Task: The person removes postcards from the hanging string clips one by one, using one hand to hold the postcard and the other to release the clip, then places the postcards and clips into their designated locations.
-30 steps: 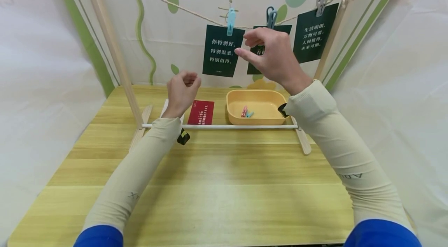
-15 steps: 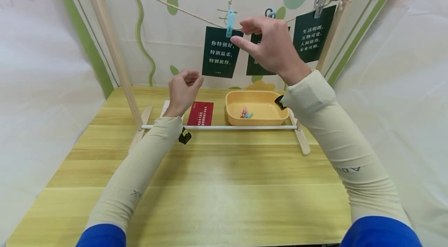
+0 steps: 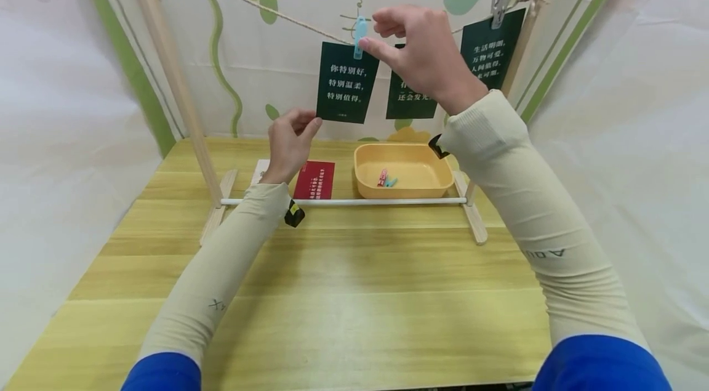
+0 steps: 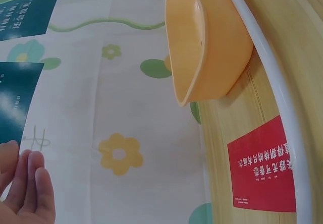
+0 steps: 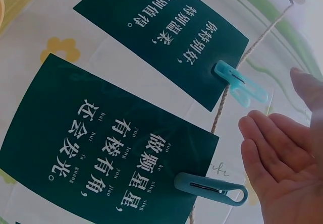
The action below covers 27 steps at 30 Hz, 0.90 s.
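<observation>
A dark green card with white lettering hangs from a twine line by a light blue clothespin. My left hand is at the card's lower left corner, thumb and fingertips pinching it; in the left wrist view the fingers meet the card's edge. Up by the clothespin is my right hand, thumb and fingers spread apart. In the right wrist view the clothespin shows in front of those fingers, with a space between. A second green card hangs beside it from a teal clothespin.
A third green card hangs from a grey clothespin near the right wooden post. Below stand a yellow basin with small pink and blue clothespins, a red card and a white card. A white rod joins the posts.
My right hand has risen slightly and moved left towards the light blue clothespin. My left hand has come to the card's lower left corner.
</observation>
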Each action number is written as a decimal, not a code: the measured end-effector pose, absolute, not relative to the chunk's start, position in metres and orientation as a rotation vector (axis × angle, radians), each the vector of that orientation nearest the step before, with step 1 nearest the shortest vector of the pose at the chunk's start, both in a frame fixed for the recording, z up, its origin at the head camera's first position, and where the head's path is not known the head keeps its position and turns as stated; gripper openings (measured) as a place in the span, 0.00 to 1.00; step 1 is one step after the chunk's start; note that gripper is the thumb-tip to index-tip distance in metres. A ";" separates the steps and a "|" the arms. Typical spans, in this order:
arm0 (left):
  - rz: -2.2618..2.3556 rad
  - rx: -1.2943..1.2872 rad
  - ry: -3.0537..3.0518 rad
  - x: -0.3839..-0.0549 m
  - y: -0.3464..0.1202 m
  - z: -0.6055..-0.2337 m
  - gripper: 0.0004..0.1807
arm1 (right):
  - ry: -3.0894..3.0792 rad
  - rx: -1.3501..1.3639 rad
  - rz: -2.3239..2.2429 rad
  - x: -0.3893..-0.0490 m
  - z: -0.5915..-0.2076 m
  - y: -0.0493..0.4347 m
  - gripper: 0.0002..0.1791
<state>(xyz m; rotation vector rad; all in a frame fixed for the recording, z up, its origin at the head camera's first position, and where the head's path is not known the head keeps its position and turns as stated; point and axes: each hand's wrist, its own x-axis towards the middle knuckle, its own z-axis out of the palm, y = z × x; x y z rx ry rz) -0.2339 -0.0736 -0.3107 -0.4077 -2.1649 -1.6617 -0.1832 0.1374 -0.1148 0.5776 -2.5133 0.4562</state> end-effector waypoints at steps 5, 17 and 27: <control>-1.694 -0.403 -2.128 -0.233 -0.076 -0.311 0.14 | -2.552 0.564 0.427 -0.187 -0.110 0.132 0.29; -1.746 -0.392 -2.099 -0.232 -0.071 -0.311 0.14 | -2.682 0.485 0.334 -0.196 -0.091 0.129 0.28; -1.771 -0.405 -2.071 -0.232 -0.075 -0.314 0.13 | -2.775 0.458 0.266 -0.204 -0.085 0.121 0.29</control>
